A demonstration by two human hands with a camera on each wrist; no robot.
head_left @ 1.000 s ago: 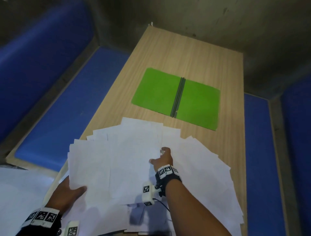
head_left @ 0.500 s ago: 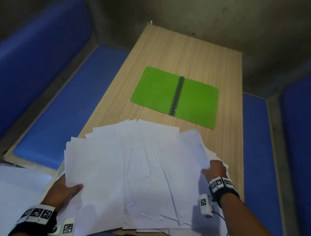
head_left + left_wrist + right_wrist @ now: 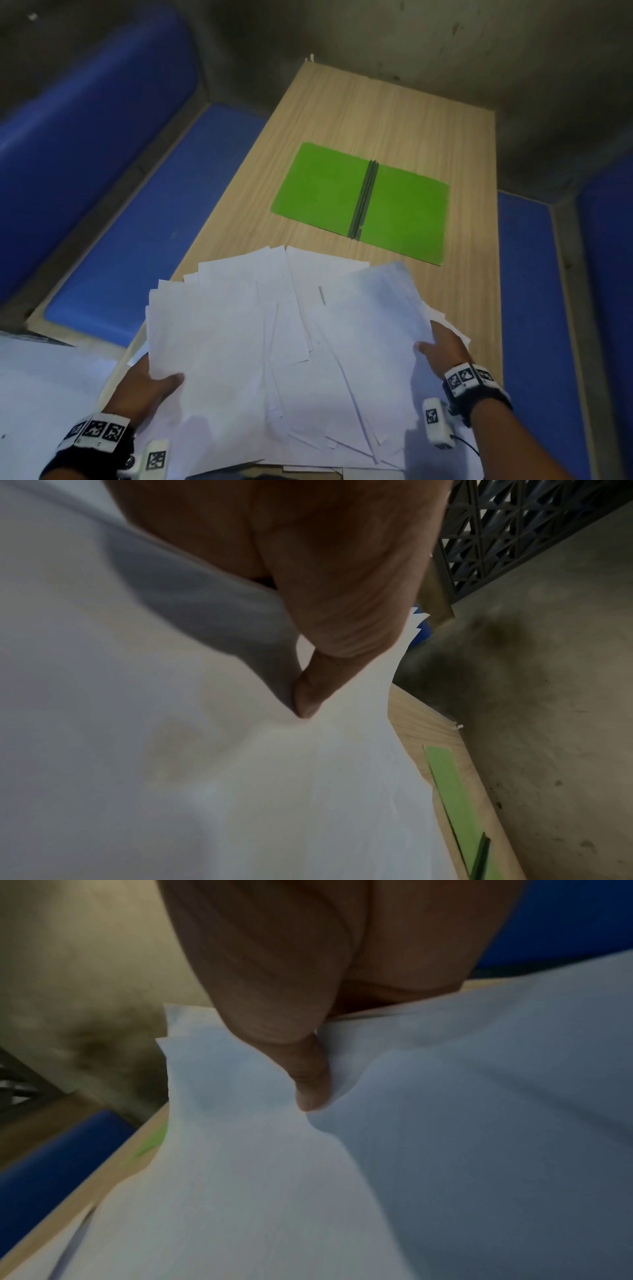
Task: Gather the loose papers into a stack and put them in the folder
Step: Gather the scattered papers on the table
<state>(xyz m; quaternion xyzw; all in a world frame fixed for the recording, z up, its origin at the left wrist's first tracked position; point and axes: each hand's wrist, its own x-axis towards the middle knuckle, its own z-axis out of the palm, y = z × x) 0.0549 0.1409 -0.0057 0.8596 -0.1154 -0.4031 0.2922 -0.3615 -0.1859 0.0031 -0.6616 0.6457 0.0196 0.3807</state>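
Observation:
Several loose white papers [image 3: 274, 342] lie fanned and overlapping on the near half of the wooden table [image 3: 394, 113]. My left hand [image 3: 150, 380] grips the pile's left edge, thumb on top [image 3: 308, 693], fingers hidden underneath. My right hand [image 3: 442, 346] grips the right edge the same way, thumb pressing down on the sheets [image 3: 308, 1085], which buckle around it. The papers [image 3: 171, 750] fill most of both wrist views. The green folder [image 3: 363, 202] lies open and flat beyond the pile, its dark spine down the middle, apart from both hands.
Blue padded benches [image 3: 144, 219] run along the table's left and right [image 3: 534, 308]. More white paper [image 3: 41, 394] lies at the lower left off the table. A dark concrete floor lies past the far end. A dark lattice crate [image 3: 514, 520] shows in the left wrist view.
My right hand moved from the pile's middle to its right edge and took hold there. The sheets on the right have been drawn inward. The left hand kept its grip on the left edge.

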